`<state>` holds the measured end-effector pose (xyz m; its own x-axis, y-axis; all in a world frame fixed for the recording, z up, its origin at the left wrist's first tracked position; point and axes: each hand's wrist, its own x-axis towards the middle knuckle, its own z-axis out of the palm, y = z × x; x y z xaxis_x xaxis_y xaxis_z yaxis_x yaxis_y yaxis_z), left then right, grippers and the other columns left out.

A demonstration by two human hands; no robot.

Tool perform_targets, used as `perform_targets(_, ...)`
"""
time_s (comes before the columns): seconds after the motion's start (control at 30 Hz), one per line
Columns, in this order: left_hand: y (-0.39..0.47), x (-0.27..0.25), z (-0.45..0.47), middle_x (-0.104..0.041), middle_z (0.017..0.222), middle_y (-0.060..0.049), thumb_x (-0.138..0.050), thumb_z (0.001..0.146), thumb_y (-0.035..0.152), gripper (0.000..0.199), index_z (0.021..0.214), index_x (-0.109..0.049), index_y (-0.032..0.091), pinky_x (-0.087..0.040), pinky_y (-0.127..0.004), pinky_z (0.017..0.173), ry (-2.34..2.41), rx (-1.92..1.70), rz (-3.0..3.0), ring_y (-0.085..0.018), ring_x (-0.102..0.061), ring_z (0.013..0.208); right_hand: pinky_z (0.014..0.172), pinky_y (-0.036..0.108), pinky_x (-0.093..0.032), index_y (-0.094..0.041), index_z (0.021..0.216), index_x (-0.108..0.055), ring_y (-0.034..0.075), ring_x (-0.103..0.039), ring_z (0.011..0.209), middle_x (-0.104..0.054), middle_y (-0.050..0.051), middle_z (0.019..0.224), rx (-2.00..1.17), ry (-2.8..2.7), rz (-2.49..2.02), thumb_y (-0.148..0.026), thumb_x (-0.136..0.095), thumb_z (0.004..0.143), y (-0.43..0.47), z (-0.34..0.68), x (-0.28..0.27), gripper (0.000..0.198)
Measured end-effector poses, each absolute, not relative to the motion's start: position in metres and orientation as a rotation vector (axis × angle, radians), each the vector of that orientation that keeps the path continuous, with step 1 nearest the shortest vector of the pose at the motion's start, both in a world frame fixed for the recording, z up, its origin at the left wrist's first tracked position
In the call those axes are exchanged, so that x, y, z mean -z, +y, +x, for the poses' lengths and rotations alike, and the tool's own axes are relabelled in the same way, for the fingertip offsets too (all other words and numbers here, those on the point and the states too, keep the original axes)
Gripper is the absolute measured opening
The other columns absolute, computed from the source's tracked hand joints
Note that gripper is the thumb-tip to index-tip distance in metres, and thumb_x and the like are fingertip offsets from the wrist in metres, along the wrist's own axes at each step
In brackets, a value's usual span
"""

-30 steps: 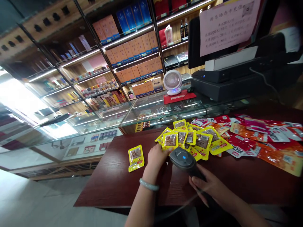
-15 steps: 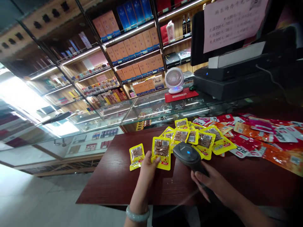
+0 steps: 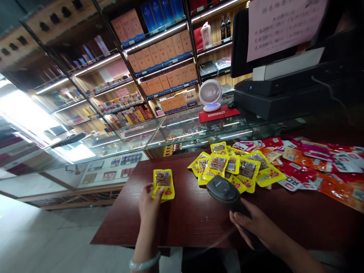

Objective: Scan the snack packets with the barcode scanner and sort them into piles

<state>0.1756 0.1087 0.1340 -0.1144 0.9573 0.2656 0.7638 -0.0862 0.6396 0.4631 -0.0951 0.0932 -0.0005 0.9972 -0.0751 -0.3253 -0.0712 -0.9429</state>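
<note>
Between the thumb and fingers of my left hand [image 3: 150, 203] is a yellow snack packet [image 3: 164, 180] with a clear window and a barcode. It sits over the spot where another yellow packet lay, which it now mostly hides. My right hand [image 3: 253, 220] is wrapped round the handle of a dark grey barcode scanner [image 3: 223, 189], its head pointing up and left. Just beyond the scanner lies a heap of yellow snack packets [image 3: 217, 163] on the dark red-brown table [image 3: 193, 220].
Red, white and orange packets [image 3: 309, 161] cover the table's right side. Behind the table stand a glass display counter [image 3: 182, 127], a small white fan [image 3: 210, 94] on a red mat [image 3: 218, 114], and a monitor [image 3: 239, 45] with a pink paper sign. Stocked shelves [image 3: 162, 68] line the wall.
My left hand has carried the yellow packet left, from beside the heap to over the single packet. The scanner stays nearly in place; its blue light no longer shows.
</note>
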Motion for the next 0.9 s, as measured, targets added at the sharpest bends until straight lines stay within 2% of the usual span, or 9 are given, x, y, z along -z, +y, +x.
perform_targets(0.1, 0.108, -0.136, 0.190, -0.068, 0.108, -0.013, -0.063, 0.079, 0.049, 0.042, 0.107, -0.060, 0.019, -0.050, -0.047, 0.090, 1.875, -1.134, 2.036, -0.031, -0.064, 0.101, 0.033, 0.018, -0.027, -0.020, 0.106, -0.054, 0.005, -0.038, 0.032, -0.052, -0.009, 0.057, -1.395, -0.887, -1.045, -0.058, -0.068, 0.085, -0.098, 0.466, -0.093, 0.046)
perform_targets(0.17, 0.102, -0.133, 0.219, -0.070, 0.099, -0.009, -0.059, 0.082, 0.051, 0.035, 0.098, -0.064, 0.020, -0.051, -0.041, 0.085, 1.620, -1.045, 2.145, -0.025, -0.065, 0.091, 0.034, 0.018, -0.027, -0.020, 0.110, -0.054, 0.005, -0.039, 0.033, -0.051, -0.009, 0.055, -1.397, -0.881, -1.059, -0.059, -0.067, 0.084, -0.101, 0.468, -0.094, 0.049)
perform_targets(0.27, 0.089, -0.130, 0.276, -0.071, 0.096, -0.008, -0.056, 0.087, 0.047, 0.031, 0.094, -0.068, 0.020, -0.050, -0.035, 0.085, 1.406, -0.814, 2.260, -0.022, -0.065, 0.091, 0.034, 0.017, -0.028, -0.020, 0.107, -0.054, 0.005, -0.039, 0.033, -0.052, -0.008, 0.057, -1.380, -0.893, -1.062, -0.062, -0.067, 0.083, -0.104, 0.469, -0.096, 0.050)
perform_targets(0.4, 0.078, -0.139, 0.344, -0.068, 0.110, -0.016, -0.056, 0.087, 0.056, 0.049, 0.110, -0.066, 0.015, -0.045, -0.037, 0.094, 1.475, -0.581, 2.420, -0.028, -0.062, 0.108, 0.034, 0.017, -0.027, -0.020, 0.101, -0.052, 0.004, -0.037, 0.034, -0.051, -0.008, 0.060, -1.359, -0.897, -1.056, -0.064, -0.066, 0.082, -0.107, 0.472, -0.097, 0.050)
perform_targets(0.5, 0.081, -0.148, 0.371, -0.063, 0.120, -0.023, -0.062, 0.077, 0.066, 0.068, 0.114, -0.062, 0.010, -0.042, -0.042, 0.098, 1.636, -0.408, 2.492, -0.036, -0.056, 0.118, 0.035, 0.017, -0.027, -0.019, 0.109, -0.053, 0.004, -0.038, 0.034, -0.052, -0.007, 0.062, -1.351, -0.861, -1.068, -0.061, -0.066, 0.084, -0.111, 0.475, -0.091, 0.051)
perform_targets(0.6, 0.089, -0.149, 0.377, -0.061, 0.123, -0.023, -0.069, 0.071, 0.064, 0.067, 0.110, -0.061, 0.012, -0.041, -0.043, 0.097, 1.645, -0.331, 2.512, -0.038, -0.053, 0.121, 0.035, 0.017, -0.028, -0.020, 0.118, -0.051, 0.005, -0.039, 0.033, -0.053, -0.008, 0.060, -1.357, -0.808, -1.069, -0.059, -0.065, 0.086, -0.114, 0.477, -0.083, 0.052)
perform_targets(0.67, 0.093, -0.145, 0.370, -0.065, 0.115, -0.018, -0.070, 0.074, 0.053, 0.050, 0.104, -0.059, 0.015, -0.042, -0.040, 0.093, 1.602, -0.383, 2.467, -0.034, -0.057, 0.115, 0.034, 0.017, -0.028, -0.021, 0.120, -0.052, 0.005, -0.039, 0.033, -0.052, -0.008, 0.058, -1.336, -0.769, -1.080, -0.059, -0.067, 0.084, -0.114, 0.478, -0.082, 0.055)
perform_targets(0.77, 0.094, -0.137, 0.351, -0.068, 0.094, -0.008, -0.065, 0.080, 0.037, 0.026, 0.096, -0.054, 0.020, -0.044, -0.032, 0.077, 1.492, -0.575, 2.233, -0.024, -0.063, 0.090, 0.033, 0.018, -0.028, -0.021, 0.113, -0.056, 0.006, -0.038, 0.032, -0.051, -0.009, 0.056, -1.284, -0.725, -1.101, -0.062, -0.071, 0.078, -0.114, 0.477, -0.089, 0.056)
perform_targets(0.9, 0.088, -0.127, 0.316, -0.062, 0.077, 0.001, -0.068, 0.075, 0.037, 0.026, 0.084, -0.049, 0.022, -0.042, -0.026, 0.065, 1.300, -0.819, 1.861, -0.016, -0.059, 0.071, 0.033, 0.018, -0.032, -0.021, 0.096, -0.054, 0.006, -0.043, 0.034, -0.053, -0.008, 0.058, -1.268, -0.763, -1.102, -0.065, -0.071, 0.077, -0.109, 0.476, -0.105, 0.050)
